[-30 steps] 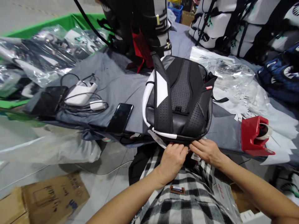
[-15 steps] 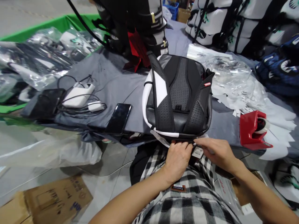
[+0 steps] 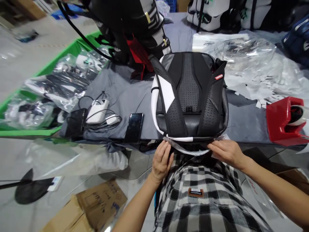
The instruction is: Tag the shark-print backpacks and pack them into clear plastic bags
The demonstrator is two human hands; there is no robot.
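Looking down from the head view, we see a black and white backpack (image 3: 189, 93) lying on the cloth-covered tabletop (image 3: 246, 124), its straps and padded back facing up and its bottom edge near the front edge, toward our body. A thin plastic strip (image 3: 188, 150) sags in a curve just below that edge, between our two hands. With our right hand (image 3: 227, 153) we pinch the strip's right end between thumb and fingers, close against the backpack. Our left hand (image 3: 161, 161) has its fingers curled at the strip's left end; we cannot tell whether its grip is closed on the plastic or only touching it.

Left of the backpack we have a dark phone (image 3: 134, 128), and beyond it a small white charger (image 3: 112, 120) and a larger white box (image 3: 97, 111) among black cables. Farther left, a green bin (image 3: 31, 132) holds plastic-wrapped goods. To our right stands a red tape dispenser (image 3: 277, 120), with clear plastic bags (image 3: 251, 59) heaped behind it. Below the tabletop, we see our checked apron (image 3: 202, 180) and a cardboard box (image 3: 101, 199) on the floor.
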